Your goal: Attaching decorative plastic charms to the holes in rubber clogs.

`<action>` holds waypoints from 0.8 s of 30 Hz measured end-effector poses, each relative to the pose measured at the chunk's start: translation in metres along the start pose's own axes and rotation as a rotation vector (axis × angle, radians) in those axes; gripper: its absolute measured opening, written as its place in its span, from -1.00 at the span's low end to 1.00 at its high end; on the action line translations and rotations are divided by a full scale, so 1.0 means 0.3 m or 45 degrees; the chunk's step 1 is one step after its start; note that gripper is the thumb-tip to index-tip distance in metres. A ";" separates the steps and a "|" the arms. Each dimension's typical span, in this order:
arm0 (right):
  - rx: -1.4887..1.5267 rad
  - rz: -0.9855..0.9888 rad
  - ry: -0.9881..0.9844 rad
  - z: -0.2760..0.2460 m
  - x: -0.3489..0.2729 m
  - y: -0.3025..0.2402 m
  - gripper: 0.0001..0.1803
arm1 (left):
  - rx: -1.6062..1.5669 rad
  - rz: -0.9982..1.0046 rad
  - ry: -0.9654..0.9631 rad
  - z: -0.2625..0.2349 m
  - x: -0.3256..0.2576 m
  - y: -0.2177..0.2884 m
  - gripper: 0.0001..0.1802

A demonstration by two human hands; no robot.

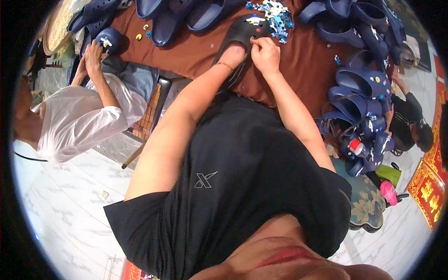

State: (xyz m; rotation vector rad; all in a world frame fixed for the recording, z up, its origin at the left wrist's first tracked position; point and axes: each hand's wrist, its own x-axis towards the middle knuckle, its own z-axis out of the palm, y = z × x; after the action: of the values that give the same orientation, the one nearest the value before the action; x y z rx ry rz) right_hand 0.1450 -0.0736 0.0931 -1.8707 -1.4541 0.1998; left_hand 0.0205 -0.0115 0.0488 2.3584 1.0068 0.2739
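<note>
- A home turned into a small piecework workshop: a bench (pixel 196 51) under brown cloth carries heaps of dark blue clogs (pixel 359 88) and a pile of small shoe charms (pixel 275 16).
- Marble-look floor tiles (pixel 70 205), a red decorative hanging (pixel 427 191).
- Another person (pixel 79 116) sits at the bench fitting a clog.

At upper centre, the left hand (pixel 232 53) sits inside a dark clog (pixel 242 32) while the right hand (pixel 265 55) pinches its top.
</note>
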 end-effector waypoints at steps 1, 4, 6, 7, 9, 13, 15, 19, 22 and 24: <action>0.141 0.088 -0.022 -0.001 -0.001 0.018 -0.84 | -0.058 -0.049 -0.056 0.005 0.002 -0.004 -0.72; 0.660 0.448 -0.236 -0.035 0.001 0.106 -0.83 | -0.030 -0.135 -0.151 0.019 0.008 -0.017 -0.72; 0.448 0.479 -0.150 -0.070 0.030 0.184 -0.80 | -0.051 -0.122 -0.125 0.024 0.011 -0.018 -0.72; 0.191 0.451 -0.020 -0.078 0.039 0.216 -0.79 | -0.073 -0.095 -0.079 0.024 0.017 -0.017 -0.72; -0.222 0.279 0.088 -0.101 0.060 0.274 -0.77 | -0.108 -0.057 -0.006 0.018 0.027 -0.010 -0.72; -0.451 0.184 -0.065 -0.093 0.066 0.326 -0.80 | -0.143 -0.038 0.065 0.001 0.050 0.005 -0.72; -0.454 0.083 -0.049 -0.090 0.063 0.336 -0.85 | -0.150 -0.040 0.063 -0.003 0.050 0.007 -0.72; -0.415 0.129 -0.012 -0.104 0.072 0.323 -0.87 | -0.151 -0.068 0.016 -0.002 0.038 0.002 -0.71; -0.162 0.221 0.002 -0.106 0.126 0.275 -0.86 | -0.167 -0.062 0.048 -0.002 0.033 0.000 -0.71; 0.007 0.314 -0.074 -0.101 0.170 0.227 -0.84 | -0.182 -0.060 0.068 -0.005 0.035 0.003 -0.71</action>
State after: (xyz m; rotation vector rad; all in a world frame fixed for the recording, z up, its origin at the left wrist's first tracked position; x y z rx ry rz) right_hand 0.2313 -0.0474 0.0873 -2.0522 -1.2560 0.3786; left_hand 0.0276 -0.0039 0.0503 2.2066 1.0311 0.3803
